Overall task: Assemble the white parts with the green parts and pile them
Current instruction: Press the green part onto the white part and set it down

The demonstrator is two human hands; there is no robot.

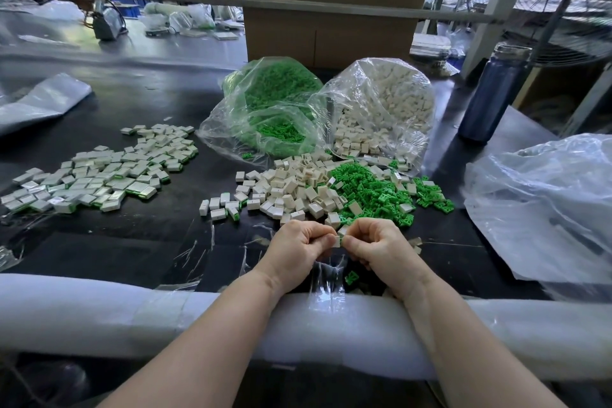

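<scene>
1. Nearest me, a white foam bumper (99, 308) runs along the table edge, and both of my forearms rest across it.
2. Just past it my left hand (298, 247) and right hand (377, 247) meet over the black table (132, 242). The fingers of both are curled in, pinching one small white part (336, 241) between the fingertips. Neither hand is relaxed or flat. I cannot tell whether a green insert is already inside the part; the fingers hide it.
3. To do this step well, I judge I should keep the white shell square between the thumbs, line the green piece up with its open side and press straight in, not at a slant, until it sits flush.
4. A single green part (351, 276) lies below my right hand, near the bumper.
5. Ahead, loose white parts (291, 189) and loose green parts (374, 192) lie in touching heaps.
6. To the left, well apart, the finished pile (99, 175) spreads out, white with green edges showing.
7. Farther back stand the green bag (271, 103) and the white bag (384, 103), both open toward me.
8. A dark blue bottle (493, 93) stands at the right rear.
</scene>
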